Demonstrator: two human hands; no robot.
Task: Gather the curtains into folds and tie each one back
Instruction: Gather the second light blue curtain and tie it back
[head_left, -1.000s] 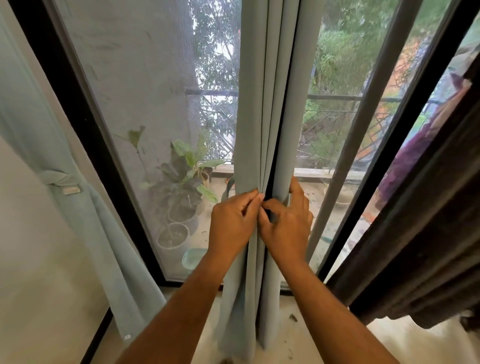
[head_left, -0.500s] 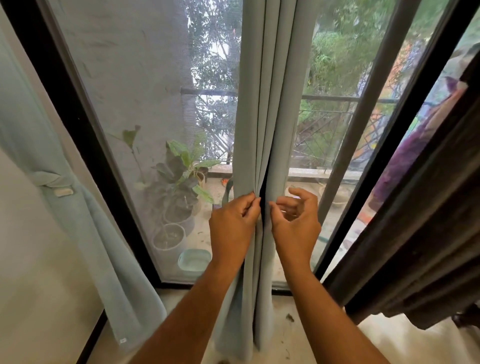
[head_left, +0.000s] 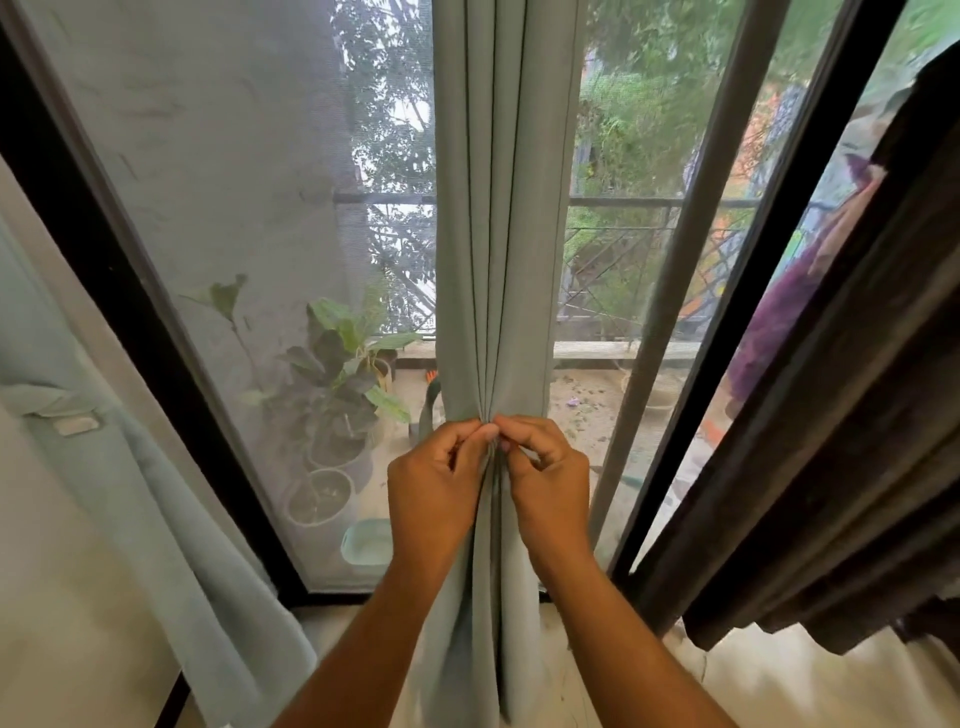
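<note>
My left hand (head_left: 434, 488) and right hand (head_left: 548, 480) both pinch the middle curtain (head_left: 506, 234), hanging before the window (head_left: 234, 208). I should keep its 4 or so pleats even and stacked tight before tying.

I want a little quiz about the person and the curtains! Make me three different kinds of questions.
1. True or false: the pale green curtain in the middle already has a tie around it.
2. Which curtain is already tied back? A) the pale curtain at the left B) the dark curtain at the right C) none
3. Fill in: the left hand and the right hand pinch the folds with their ____.

Key:
1. False; only the two hands hold it.
2. A; a band wraps around it.
3. Fingers.
</note>
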